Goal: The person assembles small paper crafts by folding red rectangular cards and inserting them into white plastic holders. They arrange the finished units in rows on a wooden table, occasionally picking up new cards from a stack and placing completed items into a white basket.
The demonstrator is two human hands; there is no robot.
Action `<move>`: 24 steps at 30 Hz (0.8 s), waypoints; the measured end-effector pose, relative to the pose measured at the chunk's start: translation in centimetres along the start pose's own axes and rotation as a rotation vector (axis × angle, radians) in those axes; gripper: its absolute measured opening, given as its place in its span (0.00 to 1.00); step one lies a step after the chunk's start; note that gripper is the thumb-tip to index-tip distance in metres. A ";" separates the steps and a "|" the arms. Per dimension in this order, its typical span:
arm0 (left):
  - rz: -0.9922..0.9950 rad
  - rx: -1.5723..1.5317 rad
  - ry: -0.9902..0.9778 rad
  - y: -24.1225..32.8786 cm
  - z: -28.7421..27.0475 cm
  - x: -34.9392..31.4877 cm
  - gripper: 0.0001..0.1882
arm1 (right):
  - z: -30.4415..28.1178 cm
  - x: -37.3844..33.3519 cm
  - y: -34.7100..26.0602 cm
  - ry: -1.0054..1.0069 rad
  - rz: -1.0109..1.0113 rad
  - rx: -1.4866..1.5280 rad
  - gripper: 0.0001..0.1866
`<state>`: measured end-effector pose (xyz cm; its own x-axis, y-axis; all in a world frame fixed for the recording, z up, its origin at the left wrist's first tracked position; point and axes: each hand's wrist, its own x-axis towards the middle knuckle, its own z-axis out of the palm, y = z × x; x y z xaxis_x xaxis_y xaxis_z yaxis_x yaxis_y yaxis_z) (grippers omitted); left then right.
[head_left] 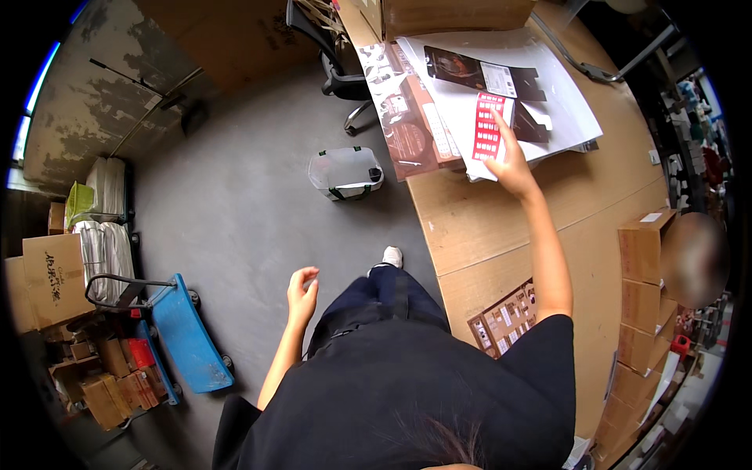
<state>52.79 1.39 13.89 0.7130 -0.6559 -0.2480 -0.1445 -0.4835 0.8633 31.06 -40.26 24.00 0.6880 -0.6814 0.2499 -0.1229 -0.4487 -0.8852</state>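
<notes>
1. Locate red-and-white label sheet (pixel 486 129): on top of white papers (pixel 576 113), at far part of surface (pixel 486 227), right by dark printed card (pixel 462 69). Overlapping or just touching there: too fine to judge.
2. Check right hand (pixel 514 169): at right side of label sheet, thumb and index spread apart, index over the print. Pinching or merely resting: impossible to make out from this angle.
3. Check left hand (pixel 301 294): low beside the body, above floor (pixel 243 235), fingers loosely curled, nothing in grasp.
4. For a clean grip, probably best to take label sheet alone by its edge, thumb on one face, fingers on the other.
5. Avoid dragging white papers along; likely loose and slippery.
6. Treat label sheet as thin and bendy: pinch lightly, no creasing across the print.
7. Mind dark printed card; easily nudged, presumably.
8. Consider bringing left hand over to steady white papers.
9. Keep right forearm (pixel 553 258) raised, clear of brown printed sheet (pixel 505 317) near the elbow.
</notes>
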 end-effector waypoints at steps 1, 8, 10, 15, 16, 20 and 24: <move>0.008 -0.024 -0.070 0.8 -0.7 2.8 0.12 | 1.5 0.3 -0.4 -0.011 0.005 0.042 0.44; -0.289 -0.759 -0.813 16.0 3.9 26.5 0.22 | 7.3 3.8 -5.0 -0.156 0.078 0.242 0.42; -0.500 -0.867 -1.275 20.2 5.9 31.2 0.32 | 7.8 5.8 -5.4 -0.367 0.197 0.450 0.42; -0.417 -0.847 -1.155 24.4 11.8 38.0 0.20 | 10.3 8.5 -2.6 -0.355 0.414 0.680 0.40; -0.389 -0.827 -1.095 25.3 12.2 39.2 0.19 | 10.4 9.0 -1.2 -0.283 0.418 0.801 0.37; -0.382 -0.701 -1.038 25.6 13.7 44.4 0.17 | 12.6 10.0 6.7 0.358 0.436 1.368 0.25; -0.549 -0.810 -1.095 23.8 13.9 46.5 0.27 | 13.3 12.9 8.9 0.997 0.591 1.542 0.18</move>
<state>72.93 -48.67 16.77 -0.3679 -0.7823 -0.5026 0.6464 -0.6037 0.4666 48.30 -45.36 14.11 0.1393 -0.8168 -0.5599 0.8736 0.3676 -0.3190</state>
